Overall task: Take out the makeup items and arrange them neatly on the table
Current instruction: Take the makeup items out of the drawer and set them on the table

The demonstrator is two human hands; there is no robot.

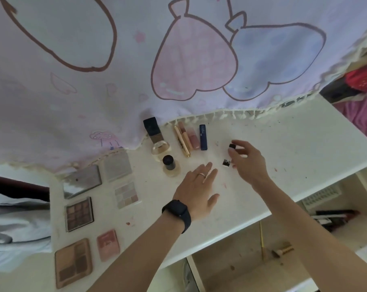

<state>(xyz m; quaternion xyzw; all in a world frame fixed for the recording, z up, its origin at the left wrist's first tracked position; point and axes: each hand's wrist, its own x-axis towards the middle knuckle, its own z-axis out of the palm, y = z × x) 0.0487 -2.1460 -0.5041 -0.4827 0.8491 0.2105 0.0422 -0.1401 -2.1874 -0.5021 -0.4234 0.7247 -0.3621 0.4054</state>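
**Head view.** A white counter (pixel 283 140) has its far edge draped by a cartoon-print cloth (pixel 136 60). The makeup lies in three groups.

- **Left:** six flat palettes lie in two columns. They are a mirror palette (pixel 82 181), grey palette (pixel 117 168), pale palette (pixel 126 194), brown palette (pixel 79 213), pink palette (pixel 107 244) and tan palette (pixel 73 262). The tan one is nearest the viewer.
- **Centre:** a square bottle (pixel 153 129) with a dark cap lies at the cloth's hem. A round bottle (pixel 160 150) of clear glass touches it, and a small bottle (pixel 170 165) with a black cap stands just beside that.
- **Right of centre:** four tubes lie side by side and parallel. They are a gold tube (pixel 182 142), two pink tubes (pixel 191 137) and a blue tube (pixel 203 137).

The right hand (pixel 247 161) has its fingers curled and pinches a black item (pixel 232 146) near the blue tube. A second black end shows by the thumb (one piece or two, cannot tell).

The left hand (pixel 197 192) is flat with straight fingers and grasps nothing. It lies over bare counter between the small bottle and the right hand. It wears a ring (pixel 202 175) and a black watch (pixel 176 213).
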